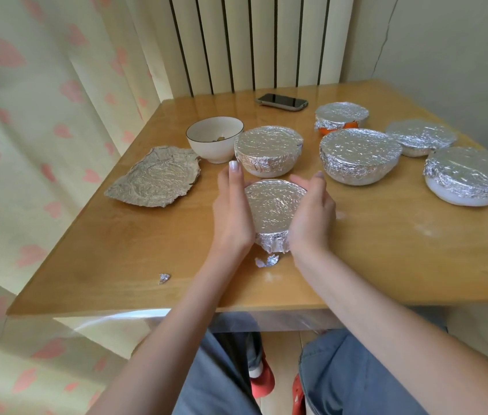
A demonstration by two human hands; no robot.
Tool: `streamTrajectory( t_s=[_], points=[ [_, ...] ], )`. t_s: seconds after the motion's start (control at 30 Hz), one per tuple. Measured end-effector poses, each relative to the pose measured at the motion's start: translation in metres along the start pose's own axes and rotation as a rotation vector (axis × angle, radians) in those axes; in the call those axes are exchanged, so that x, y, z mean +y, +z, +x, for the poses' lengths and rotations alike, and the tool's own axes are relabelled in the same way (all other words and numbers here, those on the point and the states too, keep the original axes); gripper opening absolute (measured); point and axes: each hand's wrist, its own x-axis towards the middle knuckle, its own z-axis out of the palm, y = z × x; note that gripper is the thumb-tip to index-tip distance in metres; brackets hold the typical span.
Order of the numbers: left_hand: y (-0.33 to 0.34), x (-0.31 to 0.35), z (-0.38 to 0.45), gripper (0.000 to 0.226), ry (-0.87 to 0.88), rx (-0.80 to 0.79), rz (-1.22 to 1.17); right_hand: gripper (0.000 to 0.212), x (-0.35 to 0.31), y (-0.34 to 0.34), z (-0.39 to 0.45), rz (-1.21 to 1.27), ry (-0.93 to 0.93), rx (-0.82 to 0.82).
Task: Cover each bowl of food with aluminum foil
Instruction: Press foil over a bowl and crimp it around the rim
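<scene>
Six bowls on the counter (356, 265) already wear a foil lid, and one does not, so I judge the work is almost finished. Only the head view is given. Both hands are on the nearest foil-covered bowl (274, 209), which stands between them. The left hand (232, 211) lies with straight fingers against its left side, and the right hand (311, 211) curves around its right side, pressing the foil skirt to the wall; neither grip is clenched, they mould the foil more than they hold it. Whether the far edge is fully tucked I cannot tell.

Just beyond the left hand stands the open white bowl (215, 139), smooth and glossy with a thin dark rim and a little food at the bottom. To the left of that hand lies a loose foil sheet (154, 178), crumpled, with torn edges and a round print in its middle; it probably serves for the last bowl.

Beyond both hands is a second covered bowl (268, 149), and past the right hand are four more (359, 154), one showing orange under its foil. All the foil is finely wrinkled and shiny, flat on top and pleated at the sides. Small foil scraps (267, 260) lie near the wrists. A phone (281, 101) rests far back.
</scene>
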Motion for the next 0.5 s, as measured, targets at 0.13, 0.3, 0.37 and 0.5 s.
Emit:
streamTrajectory(
  t_s=[0.13, 0.3, 0.37, 0.5],
  points=[
    [0.013, 0.005, -0.020, 0.046, 0.036, 0.190, 0.012, 0.067, 0.003, -0.005, 0.017, 0.036, 0.128, -0.238],
    [0.013, 0.007, -0.028, 0.049, 0.037, 0.177, 0.043, 0.071, -0.007, -0.014, 0.027, -0.014, 0.147, -0.427],
    [0.003, 0.006, -0.026, 0.055, 0.078, 0.135, 0.093, 0.063, -0.010, -0.019, 0.021, -0.101, 0.062, -0.290],
    [-0.018, 0.011, 0.002, 0.077, 0.208, 0.035, 0.085, 0.043, -0.008, -0.023, -0.017, -0.011, -0.077, -0.028]
  ],
)
